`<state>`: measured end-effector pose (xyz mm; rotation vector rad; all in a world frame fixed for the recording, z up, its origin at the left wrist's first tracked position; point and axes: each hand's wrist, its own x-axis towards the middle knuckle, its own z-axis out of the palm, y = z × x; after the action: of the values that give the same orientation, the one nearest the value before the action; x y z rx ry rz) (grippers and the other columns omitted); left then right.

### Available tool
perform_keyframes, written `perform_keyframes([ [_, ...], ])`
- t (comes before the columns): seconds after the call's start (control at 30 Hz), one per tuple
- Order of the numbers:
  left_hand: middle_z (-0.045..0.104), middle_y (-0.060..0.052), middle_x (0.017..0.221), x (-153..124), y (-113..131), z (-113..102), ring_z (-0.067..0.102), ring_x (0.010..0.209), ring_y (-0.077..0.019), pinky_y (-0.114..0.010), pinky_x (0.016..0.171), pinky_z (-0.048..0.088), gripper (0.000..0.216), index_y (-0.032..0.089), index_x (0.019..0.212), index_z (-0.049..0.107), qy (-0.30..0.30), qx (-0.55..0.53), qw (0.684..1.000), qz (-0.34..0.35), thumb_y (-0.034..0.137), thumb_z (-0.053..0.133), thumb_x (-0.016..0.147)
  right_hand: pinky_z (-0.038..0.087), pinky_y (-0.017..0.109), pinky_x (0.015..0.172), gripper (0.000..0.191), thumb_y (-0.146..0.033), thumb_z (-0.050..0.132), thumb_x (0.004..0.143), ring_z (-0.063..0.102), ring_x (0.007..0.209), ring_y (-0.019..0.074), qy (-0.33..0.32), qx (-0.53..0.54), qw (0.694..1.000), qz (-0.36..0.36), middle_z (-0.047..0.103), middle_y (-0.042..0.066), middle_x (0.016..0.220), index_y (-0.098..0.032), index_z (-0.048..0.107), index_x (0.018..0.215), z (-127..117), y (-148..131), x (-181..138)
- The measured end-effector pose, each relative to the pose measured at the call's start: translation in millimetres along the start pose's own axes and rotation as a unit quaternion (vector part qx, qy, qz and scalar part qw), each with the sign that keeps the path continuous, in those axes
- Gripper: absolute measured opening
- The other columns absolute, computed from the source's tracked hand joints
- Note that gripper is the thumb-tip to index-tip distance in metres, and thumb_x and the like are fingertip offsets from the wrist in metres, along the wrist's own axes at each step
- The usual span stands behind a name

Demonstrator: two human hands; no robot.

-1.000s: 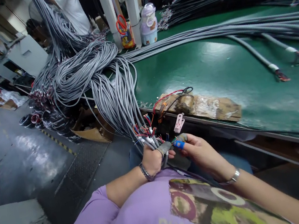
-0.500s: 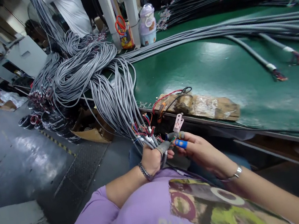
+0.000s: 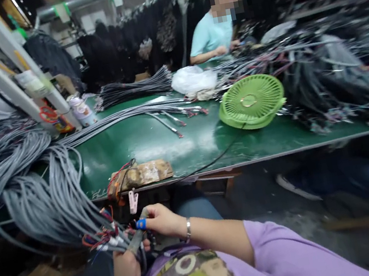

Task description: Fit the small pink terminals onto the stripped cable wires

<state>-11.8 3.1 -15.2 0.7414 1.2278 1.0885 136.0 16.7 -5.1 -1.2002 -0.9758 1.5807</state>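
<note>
My left hand (image 3: 126,273) is closed around the ends of several grey cables (image 3: 115,240). Out of their stripped ends fan thin coloured wires (image 3: 97,238), mostly red and dark. Close beside it, my right hand (image 3: 163,221) has blue wrap on the thumb and pinches at thin wires of one cable; the exact tips are blurred. Grey coverings show on some fingers of both hands. Just beyond the hands, a pink clothespin (image 3: 133,201) hangs at the bench edge, below a taped piece of wood or cardboard (image 3: 153,171) with red and black leads.
A thick heap of grey cables (image 3: 12,154) drapes off the left of the green bench (image 3: 121,144). A green fan (image 3: 251,100) stands at centre right, near piled dark cables (image 3: 322,71). A person in light blue (image 3: 211,33) works across the bench.
The view has swung right, bringing the green fan, the piled dark cables and the person opposite into sight. Both hands keep hold at the cable ends, close together as before.
</note>
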Motion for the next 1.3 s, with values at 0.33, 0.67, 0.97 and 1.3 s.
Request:
perform_keyframes([
  [0.33, 0.068, 0.003, 0.063, 7, 4, -4, 0.065, 0.054, -0.0173, -0.024, 0.050, 0.054, 0.036, 0.017, 0.079, 0.063, 0.029, -0.006, 1.000, 0.002, 0.024, 0.083, 0.050, 0.032, 0.020, 0.047, 0.044, -0.045, 0.086, 0.047, 0.042, 0.051, 0.0071, -0.005, 0.004, 1.000, -0.011, 0.050, -0.008, 0.050, -0.017, 0.055, 0.059, -3, 9, -7],
  [0.67, 0.062, 0.002, 0.056, -9, 24, 15, 0.058, 0.046, -0.0110, -0.020, 0.043, 0.047, 0.041, 0.015, 0.074, 0.055, 0.022, -0.074, 0.997, 0.022, 0.028, 0.084, 0.049, 0.031, 0.021, 0.045, 0.032, -0.037, 0.069, 0.064, 0.034, 0.046, 0.0068, 0.004, 0.035, 0.999, 0.002, 0.038, -0.009, 0.046, -0.019, 0.044, 0.054, -21, -1, -23],
  [0.97, 0.060, -0.001, 0.051, -17, 26, 18, 0.057, 0.042, -0.0129, -0.022, 0.039, 0.045, 0.044, 0.014, 0.065, 0.055, -0.002, -0.067, 0.998, -0.017, 0.042, 0.083, 0.046, 0.043, 0.024, 0.053, 0.035, -0.048, 0.077, 0.065, 0.042, 0.052, 0.0085, -0.014, 0.131, 0.990, 0.044, 0.050, -0.003, 0.062, -0.018, 0.059, 0.069, -29, -1, -15],
  [1.3, 0.057, -0.001, 0.045, -13, 13, 13, 0.055, 0.040, -0.0124, -0.024, 0.044, 0.048, 0.043, 0.012, 0.062, 0.058, -0.051, -0.006, 0.998, -0.023, 0.047, 0.082, 0.052, 0.037, 0.026, 0.056, 0.033, -0.047, 0.079, 0.063, 0.047, 0.057, 0.0117, -0.104, -0.031, 0.994, 0.007, 0.058, -0.001, 0.061, -0.018, 0.064, 0.072, -3, -21, -8],
])
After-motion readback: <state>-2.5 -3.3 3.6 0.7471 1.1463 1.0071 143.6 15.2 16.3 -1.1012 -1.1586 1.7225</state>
